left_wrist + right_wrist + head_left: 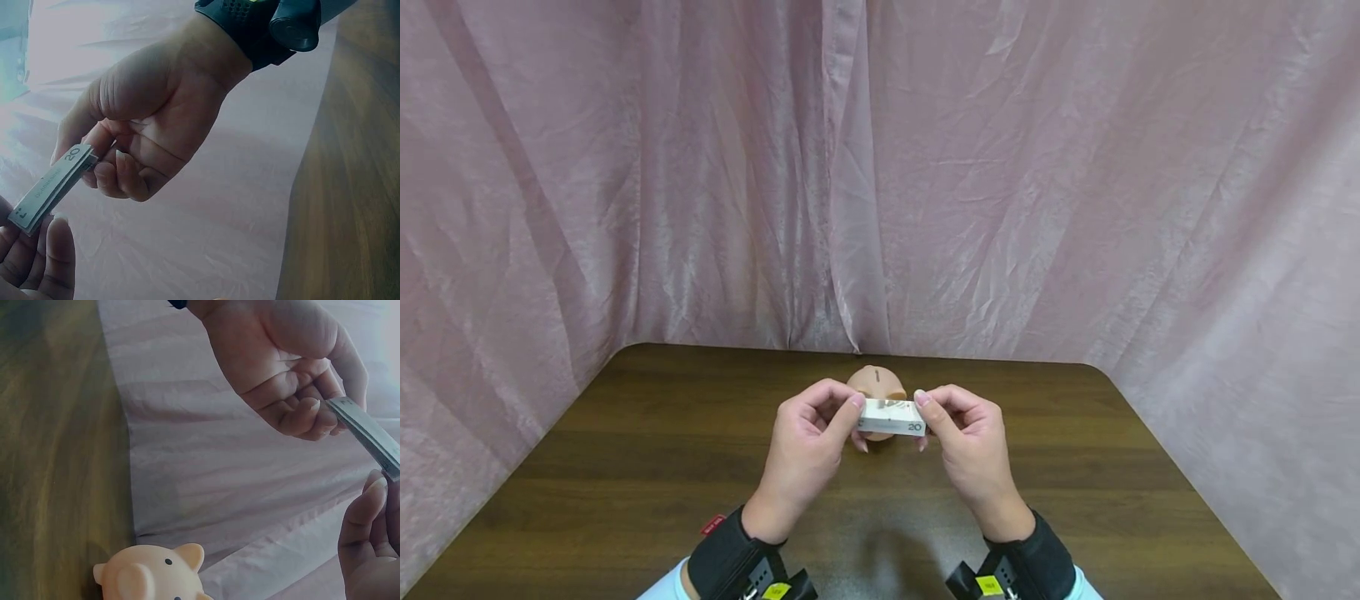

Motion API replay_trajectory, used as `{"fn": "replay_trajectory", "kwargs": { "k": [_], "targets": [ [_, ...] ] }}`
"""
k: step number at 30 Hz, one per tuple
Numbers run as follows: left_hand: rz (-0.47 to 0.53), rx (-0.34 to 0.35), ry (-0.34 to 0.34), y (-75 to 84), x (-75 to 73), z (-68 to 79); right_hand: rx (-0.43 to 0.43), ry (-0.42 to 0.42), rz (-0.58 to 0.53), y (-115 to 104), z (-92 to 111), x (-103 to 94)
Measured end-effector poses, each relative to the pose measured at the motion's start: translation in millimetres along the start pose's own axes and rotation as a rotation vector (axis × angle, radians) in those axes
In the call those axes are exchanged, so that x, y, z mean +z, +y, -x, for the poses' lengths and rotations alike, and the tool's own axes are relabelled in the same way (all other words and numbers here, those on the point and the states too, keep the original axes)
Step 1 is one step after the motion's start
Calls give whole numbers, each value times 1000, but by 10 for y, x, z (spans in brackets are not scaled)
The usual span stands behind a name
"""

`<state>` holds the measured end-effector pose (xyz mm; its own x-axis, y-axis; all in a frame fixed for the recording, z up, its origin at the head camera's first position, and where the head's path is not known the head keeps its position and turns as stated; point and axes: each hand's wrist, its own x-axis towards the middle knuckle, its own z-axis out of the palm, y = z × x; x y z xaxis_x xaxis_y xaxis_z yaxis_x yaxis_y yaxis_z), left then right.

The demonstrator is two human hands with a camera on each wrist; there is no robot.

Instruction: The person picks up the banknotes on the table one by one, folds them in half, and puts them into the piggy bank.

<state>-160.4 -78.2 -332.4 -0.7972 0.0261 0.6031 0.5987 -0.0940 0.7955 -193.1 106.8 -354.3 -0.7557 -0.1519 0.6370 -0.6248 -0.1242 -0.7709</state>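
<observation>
A banknote (891,417), folded into a narrow strip marked "20", is held level above the table. My left hand (808,450) pinches one end between thumb and fingers. At the other end the thumb and fingers of my right hand (977,450) pinch it too. The left wrist view shows the folded layers of the banknote (53,187) edge-on. Behind the note in the head view is a peach-coloured piggy bank (874,380) with a slot in its top, partly hidden by the note. Its snout, eyes and ears show in the right wrist view.
The brown wooden table (662,442) stretches around both hands. Pink curtains (970,183) hang behind its far edge and at the sides. Each wrist wears a black band (730,554) with a small camera.
</observation>
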Motion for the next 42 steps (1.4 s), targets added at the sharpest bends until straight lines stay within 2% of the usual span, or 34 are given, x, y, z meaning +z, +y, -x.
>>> {"fn": "replay_trajectory", "kwargs": {
  "k": [6, 20, 42],
  "targets": [
    [1, 7, 5, -9, -7, -3, -13, -2, 2, 2, 5, -6],
    [13, 24, -30, -22, -8, 4, -32, 11, 42, 12, 3, 14],
    [45, 21, -63, -19, 35, 21, -40, -25, -19, 4, 26, 46]
  ]
}}
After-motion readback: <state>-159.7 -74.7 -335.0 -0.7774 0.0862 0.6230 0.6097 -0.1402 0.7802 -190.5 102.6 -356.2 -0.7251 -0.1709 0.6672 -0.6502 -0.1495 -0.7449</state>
